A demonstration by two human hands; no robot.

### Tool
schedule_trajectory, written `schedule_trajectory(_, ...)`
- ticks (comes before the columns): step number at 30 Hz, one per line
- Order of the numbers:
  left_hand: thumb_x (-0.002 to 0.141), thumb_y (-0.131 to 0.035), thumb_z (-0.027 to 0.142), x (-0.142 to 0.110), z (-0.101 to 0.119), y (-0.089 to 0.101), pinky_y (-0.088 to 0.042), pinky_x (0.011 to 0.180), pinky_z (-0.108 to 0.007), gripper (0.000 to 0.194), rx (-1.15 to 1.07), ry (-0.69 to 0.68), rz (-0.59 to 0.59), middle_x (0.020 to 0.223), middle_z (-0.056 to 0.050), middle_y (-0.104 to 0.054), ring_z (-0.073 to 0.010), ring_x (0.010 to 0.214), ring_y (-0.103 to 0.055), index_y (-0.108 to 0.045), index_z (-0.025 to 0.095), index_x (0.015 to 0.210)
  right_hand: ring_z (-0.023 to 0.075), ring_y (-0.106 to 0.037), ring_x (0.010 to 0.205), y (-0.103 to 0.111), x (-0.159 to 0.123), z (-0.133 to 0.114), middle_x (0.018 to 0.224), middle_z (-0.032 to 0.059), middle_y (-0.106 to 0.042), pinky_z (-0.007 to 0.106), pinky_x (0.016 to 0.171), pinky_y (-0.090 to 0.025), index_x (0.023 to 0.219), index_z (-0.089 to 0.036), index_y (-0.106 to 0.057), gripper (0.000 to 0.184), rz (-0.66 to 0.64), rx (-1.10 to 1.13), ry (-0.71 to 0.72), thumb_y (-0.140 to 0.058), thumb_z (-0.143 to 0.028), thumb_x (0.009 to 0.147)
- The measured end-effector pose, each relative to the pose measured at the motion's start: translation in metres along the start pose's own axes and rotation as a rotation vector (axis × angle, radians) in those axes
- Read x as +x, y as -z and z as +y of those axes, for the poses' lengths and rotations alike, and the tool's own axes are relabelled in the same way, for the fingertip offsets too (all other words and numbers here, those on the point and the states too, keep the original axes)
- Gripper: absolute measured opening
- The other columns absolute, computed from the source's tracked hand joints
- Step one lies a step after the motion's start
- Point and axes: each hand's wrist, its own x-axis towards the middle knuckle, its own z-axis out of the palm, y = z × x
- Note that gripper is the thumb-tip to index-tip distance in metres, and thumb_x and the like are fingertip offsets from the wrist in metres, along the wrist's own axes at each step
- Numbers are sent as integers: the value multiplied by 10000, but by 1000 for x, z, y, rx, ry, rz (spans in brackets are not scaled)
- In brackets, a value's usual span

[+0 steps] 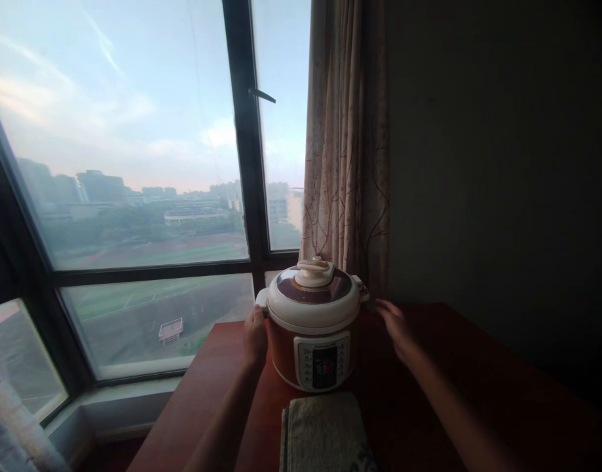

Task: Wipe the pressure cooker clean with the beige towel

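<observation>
An electric pressure cooker [313, 308] with a cream lid, brown body and front control panel stands upright on the dark red table [217, 387]. My left hand [255, 334] is closed at the cooker's left side handle, its fingertips partly hidden. On the other side, my right hand [396, 328] is open, fingers stretched toward the right side handle [363, 290] with a small gap between. Just in front of the cooker lies a folded grey-beige cloth [325, 429], which neither hand touches.
Behind the table, a large window [148, 131] with a dark frame fills the left. A patterned curtain [347, 144] hangs just behind the cooker, and a dark wall [487, 157] rises at the right. Part of another curtain [16, 413] shows at the lower left.
</observation>
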Motion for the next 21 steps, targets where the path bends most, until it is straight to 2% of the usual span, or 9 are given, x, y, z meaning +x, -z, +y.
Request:
schedule_trajectory(3,821,-593,550,-25,-9,20,-461,919,-396,387,98,-59,-17,1085,-118,-726,-313,1092,-624,-734,219,964,236,-698,834,9,-42,16,859,49,-737,317,724,-552,1039,-228,-692,325,-4,37,41,-639,-338,737)
schedule_trajectory(5,827,-582,532,-45,-19,34,-466,936,-416,393,171,-58,-59,1150,-121,-717,-322,1131,-625,-719,234,1043,261,-699,922,11,-73,30,981,79,-736,349,771,-567,1124,-235,-672,397,-47,11,114,-636,-417,774)
schedule_trajectory(8,793,-602,505,-80,-34,52,-489,905,-427,356,224,13,-119,1094,-117,-732,-335,1073,-658,-723,238,994,277,-675,1047,10,-117,53,1112,103,-718,378,873,-559,1144,-258,-695,364,-168,-164,243,-610,-425,832)
schedule_trajectory(11,768,-602,469,-117,-45,59,-508,784,-406,265,282,76,-198,900,-90,-739,-316,881,-681,-712,242,850,255,-674,1079,10,-150,77,1175,99,-708,353,936,-544,1157,-283,-718,325,-363,-338,329,-551,-368,892)
schedule_trajectory(13,773,-588,457,-136,-49,60,-499,711,-381,234,336,85,-290,770,-68,-708,-293,777,-661,-679,241,759,234,-667,1121,10,-165,96,1233,88,-693,321,980,-527,1203,-291,-704,345,-482,-423,345,-514,-329,917)
schedule_trajectory(15,787,-579,444,-148,-50,59,-494,697,-362,233,391,52,-371,748,-62,-692,-278,762,-651,-657,230,738,224,-656,1156,11,-174,116,1264,85,-682,305,1009,-510,1230,-281,-691,363,-550,-499,378,-498,-286,923)
schedule_trajectory(18,819,-543,394,-152,-50,59,-500,708,-348,221,471,-35,-422,819,-72,-693,-261,791,-652,-654,206,780,222,-663,1128,10,-181,141,1205,91,-706,310,995,-515,1174,-252,-712,362,-612,-559,504,-493,-192,891)
schedule_trajectory(21,816,-523,308,-151,-51,60,-496,694,-333,172,548,-120,-440,846,-74,-679,-242,781,-647,-656,198,813,207,-671,1070,9,-185,150,1142,87,-715,308,957,-526,1122,-238,-711,396,-628,-533,612,-452,-103,855)
